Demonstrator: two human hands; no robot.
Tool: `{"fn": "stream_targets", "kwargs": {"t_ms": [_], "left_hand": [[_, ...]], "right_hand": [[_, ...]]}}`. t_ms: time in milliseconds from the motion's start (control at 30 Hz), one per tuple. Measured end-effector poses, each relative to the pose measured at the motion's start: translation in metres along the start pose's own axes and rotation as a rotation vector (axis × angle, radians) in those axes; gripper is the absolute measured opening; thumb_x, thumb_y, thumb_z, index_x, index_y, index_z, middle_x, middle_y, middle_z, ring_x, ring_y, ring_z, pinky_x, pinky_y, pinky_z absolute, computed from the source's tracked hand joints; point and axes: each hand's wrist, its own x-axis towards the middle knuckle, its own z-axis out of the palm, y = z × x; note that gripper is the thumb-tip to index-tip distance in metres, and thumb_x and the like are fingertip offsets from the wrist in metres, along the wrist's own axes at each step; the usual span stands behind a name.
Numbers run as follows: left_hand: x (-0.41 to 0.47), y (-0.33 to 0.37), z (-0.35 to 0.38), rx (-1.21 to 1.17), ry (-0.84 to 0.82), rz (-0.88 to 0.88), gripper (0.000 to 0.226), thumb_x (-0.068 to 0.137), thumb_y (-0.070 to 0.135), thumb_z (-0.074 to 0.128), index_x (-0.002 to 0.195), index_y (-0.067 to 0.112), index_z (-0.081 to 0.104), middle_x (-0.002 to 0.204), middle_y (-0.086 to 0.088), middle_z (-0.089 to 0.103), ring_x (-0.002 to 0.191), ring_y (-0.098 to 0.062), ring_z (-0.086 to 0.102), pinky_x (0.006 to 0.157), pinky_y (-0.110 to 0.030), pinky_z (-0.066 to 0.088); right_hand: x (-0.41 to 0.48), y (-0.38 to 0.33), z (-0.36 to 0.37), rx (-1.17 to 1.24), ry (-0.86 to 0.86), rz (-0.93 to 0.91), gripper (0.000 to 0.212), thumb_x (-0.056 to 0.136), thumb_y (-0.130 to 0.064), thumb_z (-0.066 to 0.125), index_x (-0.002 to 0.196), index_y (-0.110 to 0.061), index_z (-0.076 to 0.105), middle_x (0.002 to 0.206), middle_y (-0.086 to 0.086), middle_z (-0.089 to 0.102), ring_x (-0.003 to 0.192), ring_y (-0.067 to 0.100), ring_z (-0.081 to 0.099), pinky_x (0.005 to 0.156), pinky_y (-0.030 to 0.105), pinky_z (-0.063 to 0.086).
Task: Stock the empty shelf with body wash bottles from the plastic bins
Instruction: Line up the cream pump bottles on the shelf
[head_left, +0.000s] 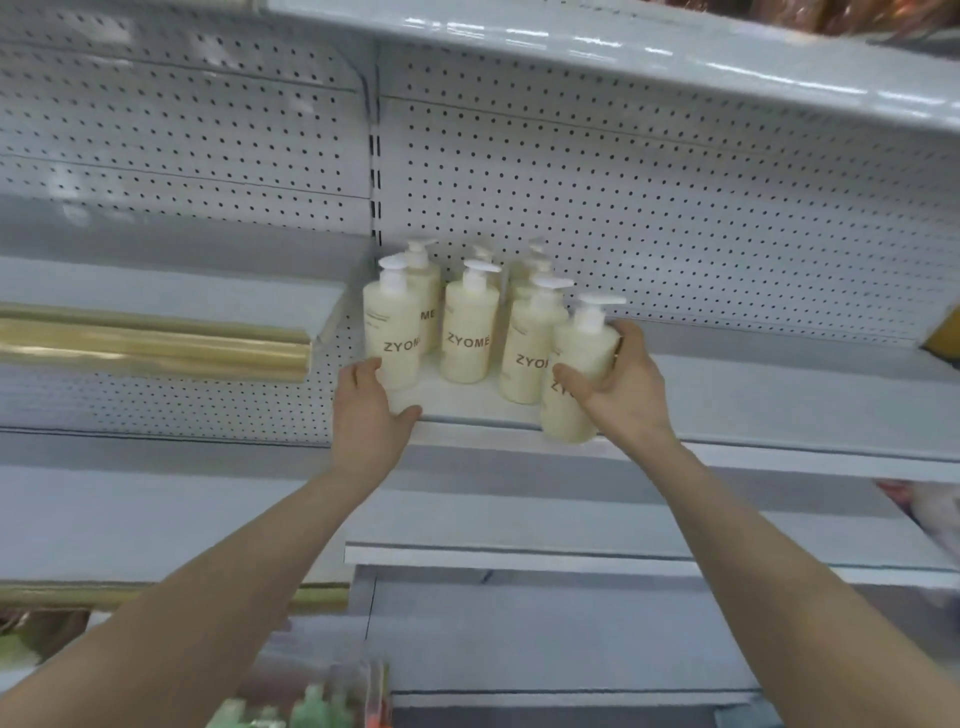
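Centre frame, right hand gripping cream pump bottle at shelf edge, left hand relaxed, fingers touching front-left bottle

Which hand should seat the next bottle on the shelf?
Right. The right hand grips a bottle, tilted at the shelf edge. The left hand holds none; it rests by the leftmost bottle.
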Motion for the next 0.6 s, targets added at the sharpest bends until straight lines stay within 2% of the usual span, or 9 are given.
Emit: {"fn": "stream_targets", "kwargs": {"t_ms": [133,233,367,533,600], "left_hand": [[0.008,-0.011,-0.012,-0.008,-0.114,0.000,0.084,0.079,0.026,0.076,0.142,0.000,0.026,0.139,-0.020,0.034,0.123,-0.034,0.043,0.095,-0.040,0.040],[0.019,-0.013,-0.017,-0.049,-0.210,-0.020,0.086,0.082,0.028,0.074,0.144,0.003,0.020,0.139,-0.018,0.035,0.122,-0.034,0.044,0.095,-0.041,0.040],[0.032,-0.017,-0.015,-0.082,-0.233,0.007,0.080,0.081,0.027,0.074,0.141,0.009,0.025,0.135,-0.014,0.044,0.122,-0.030,0.046,0.093,-0.041,0.041],[0.039,-0.021,-0.011,-0.067,-0.217,0.012,0.080,0.082,0.028,0.072,0.144,0.011,0.024,0.133,-0.012,0.049,0.118,-0.030,0.050,0.091,-0.037,0.041],[0.039,-0.022,-0.011,-0.053,-0.217,0.008,0.085,0.082,0.028,0.072,0.147,0.012,0.021,0.134,-0.011,0.049,0.120,-0.029,0.050,0.092,-0.037,0.041]], "right_hand": [[-0.022,-0.042,0.032,-0.014,-0.030,-0.065,0.075,0.074,-0.042,0.077,0.134,-0.020,0.037,0.120,-0.001,0.059,0.106,0.021,0.057,0.087,0.035,0.048],[-0.019,-0.063,0.061,-0.009,-0.035,-0.046,0.077,0.076,-0.040,0.077,0.135,-0.017,0.034,0.125,0.002,0.058,0.111,0.026,0.057,0.088,0.035,0.048],[-0.004,-0.072,0.090,0.006,-0.035,0.002,0.081,0.078,-0.036,0.077,0.140,-0.016,0.030,0.135,0.005,0.052,0.118,0.030,0.054,0.094,0.037,0.046],[0.008,-0.069,0.103,-0.050,-0.028,-0.063,0.075,0.083,-0.031,0.074,0.143,-0.017,0.030,0.138,0.007,0.043,0.112,0.031,0.055,0.080,0.028,0.033],[0.012,-0.068,0.107,-0.065,-0.027,-0.088,0.073,0.085,-0.030,0.074,0.142,-0.013,0.030,0.138,0.008,0.042,0.112,0.032,0.055,0.079,0.029,0.033]]}}
